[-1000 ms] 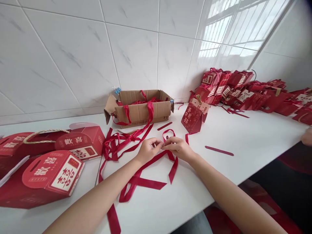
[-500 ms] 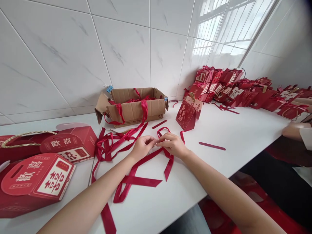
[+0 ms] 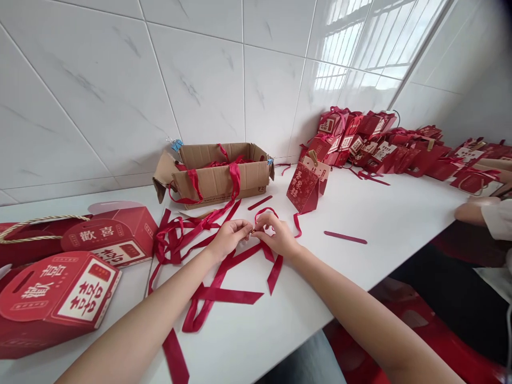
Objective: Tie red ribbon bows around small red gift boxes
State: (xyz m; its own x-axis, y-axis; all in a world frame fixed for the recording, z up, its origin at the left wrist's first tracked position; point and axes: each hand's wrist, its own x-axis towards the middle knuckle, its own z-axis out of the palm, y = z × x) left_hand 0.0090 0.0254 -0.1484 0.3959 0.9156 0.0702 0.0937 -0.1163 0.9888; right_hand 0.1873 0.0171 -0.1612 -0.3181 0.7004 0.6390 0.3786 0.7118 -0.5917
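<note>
My left hand (image 3: 229,238) and my right hand (image 3: 279,238) meet over the white table, fingertips pinched around a tiny gold-coloured piece (image 3: 252,231) between them. What exactly it is cannot be made out. Dark red ribbon (image 3: 236,296) lies in loose strips beneath and in front of both hands, and a tangle of it (image 3: 172,240) spreads to the left. Behind the hands stands an open cardboard box (image 3: 224,181) with red ribbon inside and hanging over its front. A small red gift box (image 3: 304,188) stands upright beyond my right hand.
Large red boxes (image 3: 36,298) with a gold rope handle fill the left side. Flat red strips (image 3: 345,237) lie on the table (image 3: 360,205). Many small red gift boxes (image 3: 384,144) are piled at the back right. Another person's hand (image 3: 472,209) rests at the right edge.
My fingertips have shifted slightly left and now show the small gold-coloured piece between them. My right hand's fingers are more arched. The whole view has moved a little.
</note>
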